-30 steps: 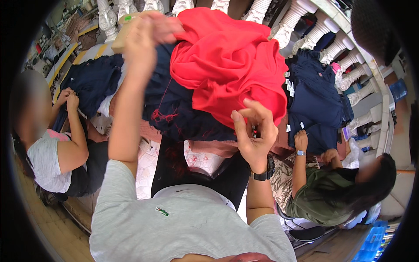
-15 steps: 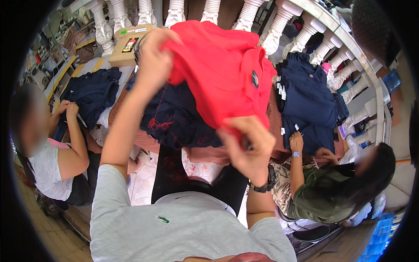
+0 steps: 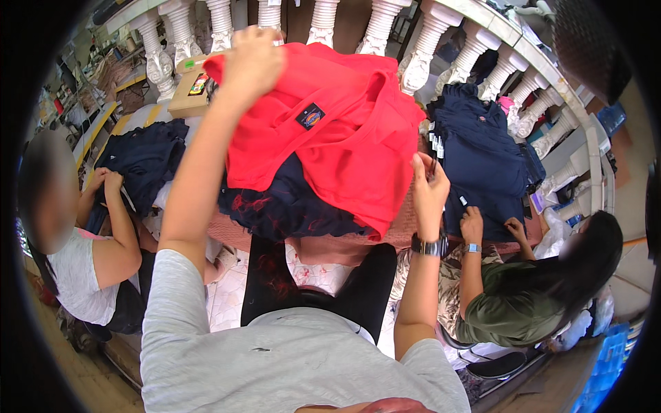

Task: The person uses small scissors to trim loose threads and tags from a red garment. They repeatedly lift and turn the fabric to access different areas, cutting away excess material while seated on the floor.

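A red shirt [image 3: 365,144] with a dark woven label lies spread and rumpled before me, draped over a pile of navy garments [image 3: 289,210]. My left hand [image 3: 255,62] is closed on the shirt's far left part. At the shirt's right edge my right hand [image 3: 430,193] is raised, fingers pinched around a small dark tool [image 3: 433,164] whose exact kind I cannot make out. Whether those fingers also touch the cloth is unclear. Loose red threads [image 3: 251,204] cling to the navy pile below the shirt.
Folded navy garments [image 3: 482,158] with white tags are stacked at the right, where a co-worker's hands [image 3: 472,224] rest. Another person's hands [image 3: 109,180] work near navy cloth [image 3: 141,162] at the left. A cardboard box [image 3: 186,96] stands by the white balusters [image 3: 323,24].
The red shirt has come down and spread over the navy pile, its label now facing me. My right hand has moved up and right. My left hand has shifted slightly up.
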`<state>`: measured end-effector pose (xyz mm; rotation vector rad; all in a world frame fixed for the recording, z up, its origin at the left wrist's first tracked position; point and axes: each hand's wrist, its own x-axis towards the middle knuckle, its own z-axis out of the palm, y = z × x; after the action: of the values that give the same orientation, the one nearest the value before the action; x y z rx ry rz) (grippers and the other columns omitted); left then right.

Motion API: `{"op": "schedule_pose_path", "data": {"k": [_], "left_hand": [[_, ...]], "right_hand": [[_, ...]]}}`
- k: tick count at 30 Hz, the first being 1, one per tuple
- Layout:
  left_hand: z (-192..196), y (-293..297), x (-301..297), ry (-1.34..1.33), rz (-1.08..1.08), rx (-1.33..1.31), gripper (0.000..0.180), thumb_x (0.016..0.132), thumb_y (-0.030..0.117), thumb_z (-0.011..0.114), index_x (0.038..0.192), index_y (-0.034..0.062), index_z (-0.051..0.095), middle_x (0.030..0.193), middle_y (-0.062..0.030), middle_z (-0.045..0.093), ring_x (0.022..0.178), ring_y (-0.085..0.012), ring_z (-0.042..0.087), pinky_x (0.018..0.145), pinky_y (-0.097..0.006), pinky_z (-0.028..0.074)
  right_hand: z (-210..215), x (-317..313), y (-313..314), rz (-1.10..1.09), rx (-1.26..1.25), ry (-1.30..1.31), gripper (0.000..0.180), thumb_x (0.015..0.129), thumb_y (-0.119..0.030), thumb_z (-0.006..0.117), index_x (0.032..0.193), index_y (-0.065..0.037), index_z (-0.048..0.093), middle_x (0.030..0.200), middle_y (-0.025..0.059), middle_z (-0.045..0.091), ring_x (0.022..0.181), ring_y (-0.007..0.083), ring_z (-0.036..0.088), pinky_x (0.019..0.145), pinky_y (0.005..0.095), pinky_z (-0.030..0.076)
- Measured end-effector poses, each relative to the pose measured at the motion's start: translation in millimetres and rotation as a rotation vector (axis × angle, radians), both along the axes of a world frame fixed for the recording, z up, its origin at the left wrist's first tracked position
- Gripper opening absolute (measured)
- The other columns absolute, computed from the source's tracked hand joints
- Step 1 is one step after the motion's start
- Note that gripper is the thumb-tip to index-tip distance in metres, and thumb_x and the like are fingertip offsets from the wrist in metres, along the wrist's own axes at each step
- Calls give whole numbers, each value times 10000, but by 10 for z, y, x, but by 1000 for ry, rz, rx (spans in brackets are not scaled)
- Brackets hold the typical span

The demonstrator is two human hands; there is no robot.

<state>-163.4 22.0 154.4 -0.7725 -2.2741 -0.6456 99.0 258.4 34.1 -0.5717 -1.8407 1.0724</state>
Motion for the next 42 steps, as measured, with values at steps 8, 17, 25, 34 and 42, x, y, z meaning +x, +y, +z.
{"op": "schedule_pose_path", "data": {"k": [8,17,25,34,42], "left_hand": [[-457,820,250,-398,-787,460,246,969,246,657,1120,53,640,1148,-132,657,1044,-240,617,899,-354,503],[-172,-1546,-264,-701,-735,535,299,789,-12,467,1040,26,626,1160,-76,628,1165,-201,578,1074,-315,390],[-254,-616,535,-21,-671,216,229,929,138,659,1135,41,638,1226,-91,644,1230,-237,571,1089,-390,403],[-294,231,645,238,-711,201,259,768,-21,717,1011,69,716,896,-65,573,912,-247,599,813,-357,506],[-562,-627,353,-50,-435,249,357,816,-43,678,1111,141,758,912,-43,583,888,-201,603,795,-299,490]], "right_hand": [[311,-287,-540,193,378,201,160,814,2,743,945,24,654,879,95,616,730,176,574,642,299,459],[110,109,-280,190,-23,154,109,922,-92,723,983,-2,729,845,-2,690,666,40,554,574,192,398],[79,-63,-483,149,-21,-72,284,937,-233,726,1002,43,719,795,85,726,751,125,678,694,265,503],[251,-429,-721,0,318,275,153,739,37,659,889,8,641,817,83,653,624,143,548,572,308,432],[385,-322,-1002,415,361,92,161,834,-10,755,986,-35,706,845,45,643,677,136,602,520,264,411]]}}
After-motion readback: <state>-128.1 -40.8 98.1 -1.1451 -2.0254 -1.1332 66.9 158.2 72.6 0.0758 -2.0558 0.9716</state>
